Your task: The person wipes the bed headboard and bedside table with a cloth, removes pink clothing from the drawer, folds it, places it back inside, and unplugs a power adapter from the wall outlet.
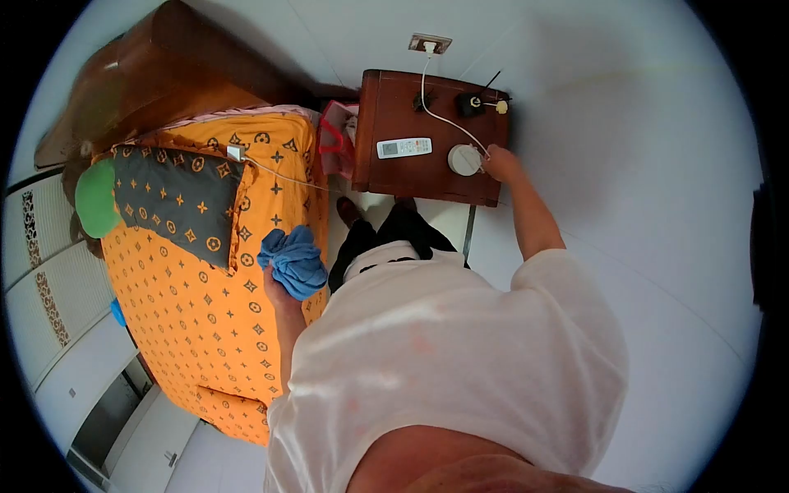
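My left hand [278, 289] is closed round a bunched blue cloth [297, 261], held beside the edge of the bed. Over the right edge of the brown nightstand [394, 181], my right hand [501, 164] pinches a white cable [451, 124] near its lower end. A round white object [464, 160] lies right beside those fingers; whether they touch it I cannot tell. The cable runs up to a wall socket [430, 44]. A white remote control [404, 148] lies to the left on the same top.
A small black device [470, 104] with a yellowish plug stands at the nightstand's back right. The bed has an orange patterned sheet [222, 320] and a dark pillow [177, 197]. A white charger [236, 153] on it trails a cord. A red bag [333, 140] sits between bed and nightstand.
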### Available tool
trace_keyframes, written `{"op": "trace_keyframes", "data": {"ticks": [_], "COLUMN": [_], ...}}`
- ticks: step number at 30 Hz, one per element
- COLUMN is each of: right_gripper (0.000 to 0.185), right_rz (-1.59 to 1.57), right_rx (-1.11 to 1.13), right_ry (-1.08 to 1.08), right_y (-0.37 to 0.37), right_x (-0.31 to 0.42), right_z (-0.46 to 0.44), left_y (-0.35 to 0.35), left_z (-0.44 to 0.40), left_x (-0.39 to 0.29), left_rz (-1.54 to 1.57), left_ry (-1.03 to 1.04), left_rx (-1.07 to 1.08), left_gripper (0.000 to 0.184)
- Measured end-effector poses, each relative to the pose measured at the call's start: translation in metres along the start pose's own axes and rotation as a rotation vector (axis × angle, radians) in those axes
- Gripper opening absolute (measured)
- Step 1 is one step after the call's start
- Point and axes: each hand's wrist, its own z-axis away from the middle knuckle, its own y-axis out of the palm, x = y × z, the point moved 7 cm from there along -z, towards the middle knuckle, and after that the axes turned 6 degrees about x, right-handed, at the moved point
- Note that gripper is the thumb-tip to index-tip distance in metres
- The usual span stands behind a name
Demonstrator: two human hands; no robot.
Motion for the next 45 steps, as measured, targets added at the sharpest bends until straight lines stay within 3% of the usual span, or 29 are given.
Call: {"op": "trace_keyframes", "data": {"ticks": [4, 7, 11, 13, 16, 17, 19, 20, 28, 33, 35, 37, 39, 41, 44, 45], "right_gripper": [0.04, 0.041, 0.046, 0.048, 0.049, 0.049, 0.045, 0.037, 0.033, 0.033, 0.033, 0.031, 0.03, 0.031, 0.034, 0.035], "right_rz": [0.084, 0.134, -0.218, -0.41, -0.664, -0.668, -1.182, -1.288, -1.808, -1.396, -1.855, -1.172, -1.71, -1.714, -1.484, -1.437], "right_rx": [0.088, -0.081, -0.234, -0.196, -0.3, -0.292, -0.035, 0.024, 0.064, 0.028, 0.09, 0.225, 0.333, 0.311, 0.135, 0.056], "right_ry": [-0.037, -0.15, -0.322, -0.259, -0.157, -0.165, -0.138, -0.119, -0.221, -0.28, -0.309, -0.595, -0.085, -0.107, -0.221, -0.224], "right_y": [-0.013, -0.041, -0.097, -0.106, -0.093, -0.094, -0.082, -0.08, -0.051, -0.06, -0.038, -0.004, 0.061, 0.083, 0.032, 0.019], "right_x": [0.015, 0.037, 0.098, 0.112, 0.118, 0.128, 0.144, 0.15, 0.159, 0.146, 0.165, 0.197, 0.186, 0.16, 0.139, 0.131], "right_z": [0.005, -0.004, -0.046, -0.095, -0.175, -0.175, -0.177, -0.176, -0.185, -0.197, -0.206, -0.144, -0.118, -0.128, -0.114, -0.112], "left_y": [0.004, -0.005, -0.016, -0.007, -0.01, -0.011, -0.013, -0.013, -0.017, 0.009, 0.003, 0.001, 0.025, 0.022, 0.011, 0.01], "left_z": [0.002, 0.002, 0.012, 0.019, 0.043, 0.051, 0.064, 0.071, 0.088, 0.076, 0.075, 0.068, 0.061, 0.064, 0.065, 0.067], "left_x": [0.001, 0.005, 0.015, 0.015, 0.014, 0.014, 0.015, 0.014, 0.019, 0.005, 0.006, 0.006, 0.007, 0.001, 0.008, 0.009], "left_rz": [0.038, -0.044, 0.06, 0.052, 0.071, 0.067, 0.125, 0.108, 0.177, 0.082, 0.084, 0.059, 0.037, -0.012, 0.028, 0.011], "left_ry": [0.002, 0.016, 0.027, 0.065, 0.069, 0.077, 0.117, 0.138, 0.11, 0.168, 0.176, 0.177, 0.162, 0.177, 0.114, 0.093], "left_rx": [-0.082, -0.142, -0.157, -0.098, -0.26, -0.267, -0.276, -0.286, -0.318, -0.255, -0.252, -0.235, -0.226, -0.255, -0.272, -0.418], "left_gripper": [0.048, 0.051, 0.051, 0.052, 0.049, 0.049, 0.049, 0.05, 0.05, 0.049, 0.049, 0.049, 0.049, 0.048, 0.047, 0.046]}}
